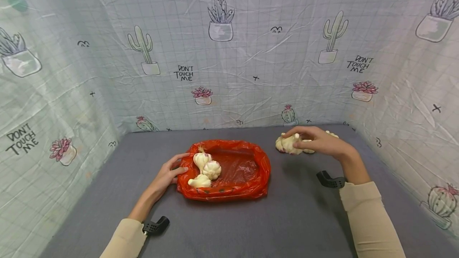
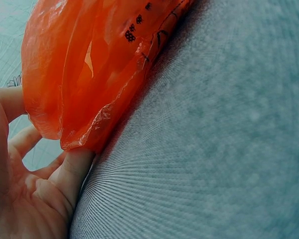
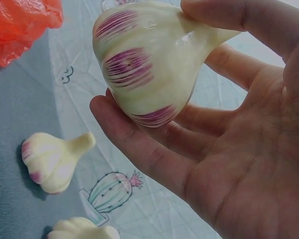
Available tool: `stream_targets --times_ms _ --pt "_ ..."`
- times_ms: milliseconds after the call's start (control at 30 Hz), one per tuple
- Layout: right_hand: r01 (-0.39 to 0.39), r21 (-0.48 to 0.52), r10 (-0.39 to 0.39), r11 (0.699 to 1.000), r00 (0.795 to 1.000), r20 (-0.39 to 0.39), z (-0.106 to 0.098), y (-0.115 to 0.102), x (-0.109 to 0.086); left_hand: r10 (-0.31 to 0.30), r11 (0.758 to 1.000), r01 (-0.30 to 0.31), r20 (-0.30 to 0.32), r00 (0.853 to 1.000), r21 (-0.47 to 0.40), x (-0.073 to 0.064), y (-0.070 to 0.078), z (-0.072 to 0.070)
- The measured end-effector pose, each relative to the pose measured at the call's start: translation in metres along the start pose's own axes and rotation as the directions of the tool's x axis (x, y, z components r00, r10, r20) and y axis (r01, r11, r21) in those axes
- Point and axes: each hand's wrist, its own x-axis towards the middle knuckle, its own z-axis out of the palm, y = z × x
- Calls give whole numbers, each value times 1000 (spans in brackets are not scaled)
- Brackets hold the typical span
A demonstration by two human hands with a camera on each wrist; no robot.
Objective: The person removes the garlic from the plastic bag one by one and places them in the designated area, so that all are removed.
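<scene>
A red plastic bag [image 1: 263,170] lies open-mouthed on the table with its rim spread wide. Three white garlic bulbs [image 1: 211,169] with purple streaks are in its left part. My left hand [image 1: 166,176] holds the bag's left end, fingertips over the rim and against its outer side; in the left wrist view the bag hides some fingertips. Over the table, right of the bag, my right hand [image 1: 319,140] pinches a garlic bulb [image 3: 144,64] near its stem, between thumb and fingers. Two more garlic bulbs [image 3: 55,162] show below it in the right wrist view.
The grey table [image 1: 222,226] is backed by a pale cloth [image 1: 251,98] printed with cacti, which also hangs at both sides. Another garlic bulb [image 1: 332,134] shows behind my right hand near the table's back edge. A black camera mount [image 1: 330,179] sits on each wrist.
</scene>
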Motion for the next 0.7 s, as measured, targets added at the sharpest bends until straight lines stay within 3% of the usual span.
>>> stream_targets --times_ms 700 --pt "-21 17 21 1000 1000 2 -6 6 -6 -6 1000 6 -6 1000 0 0 0 0"
